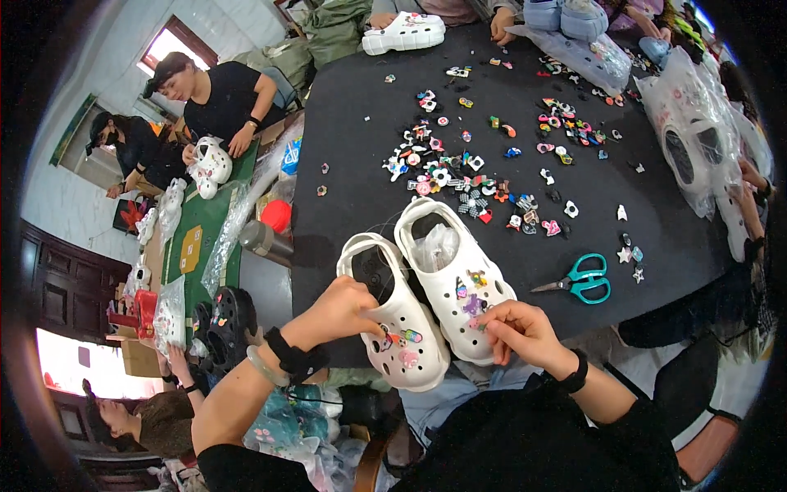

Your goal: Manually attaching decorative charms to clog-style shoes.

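Observation:
Two white clogs lie side by side at the near edge of a black table [352, 123]. My left hand [340, 310] rests on the left clog [398, 328], fingers curled over its top by small coloured charms. My right hand [516, 330] pinches a small charm against the toe of the right clog [451, 271], which bears several charms and has clear plastic stuffed inside. Both wrists wear black bands.
Several loose charms [475, 164] are scattered mid-table. Teal-handled scissors [582, 280] lie to the right. Bagged white clogs [697, 148] sit far right, another white clog [406, 33] at the far edge. Other people work at a green table [197, 238] on the left.

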`<action>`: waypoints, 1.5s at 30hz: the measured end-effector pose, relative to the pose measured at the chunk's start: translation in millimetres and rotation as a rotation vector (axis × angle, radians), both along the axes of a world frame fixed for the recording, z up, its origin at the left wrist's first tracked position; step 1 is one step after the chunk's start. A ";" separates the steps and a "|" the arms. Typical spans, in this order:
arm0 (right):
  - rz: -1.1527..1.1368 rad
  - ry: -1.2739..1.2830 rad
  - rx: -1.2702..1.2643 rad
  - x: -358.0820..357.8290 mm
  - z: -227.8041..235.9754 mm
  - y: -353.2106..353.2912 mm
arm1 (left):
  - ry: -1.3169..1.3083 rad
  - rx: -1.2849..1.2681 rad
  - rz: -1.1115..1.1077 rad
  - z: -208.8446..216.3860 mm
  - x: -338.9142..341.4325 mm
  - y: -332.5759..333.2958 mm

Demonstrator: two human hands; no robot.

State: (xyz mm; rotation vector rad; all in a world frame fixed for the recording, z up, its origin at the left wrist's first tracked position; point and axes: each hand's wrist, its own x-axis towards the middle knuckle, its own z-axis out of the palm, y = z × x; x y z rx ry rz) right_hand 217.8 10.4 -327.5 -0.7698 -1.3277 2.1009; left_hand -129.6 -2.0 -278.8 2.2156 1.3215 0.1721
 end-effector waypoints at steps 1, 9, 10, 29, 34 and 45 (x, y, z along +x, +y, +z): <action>0.001 -0.001 0.000 0.0 0.3 0.1 | 0.001 0.042 0.001 -0.3 1.1 -0.1; -0.027 0.050 0.031 -0.7 -1.4 -0.5 | 0.039 -0.043 -0.020 -4.1 1.5 10.5; -0.022 0.042 0.023 -0.3 -2.0 -0.1 | 0.032 -0.045 -0.035 -4.6 0.3 10.9; -0.027 0.088 0.018 -0.5 -6.4 -1.7 | 0.068 -0.521 -0.420 3.9 -10.6 49.7; -0.016 0.065 -0.001 0.7 -6.6 -1.0 | 0.021 -0.235 -0.328 2.3 -11.0 25.1; -0.044 0.059 0.009 -0.5 -2.7 -0.4 | 0.069 -0.252 -0.260 2.0 -4.9 28.1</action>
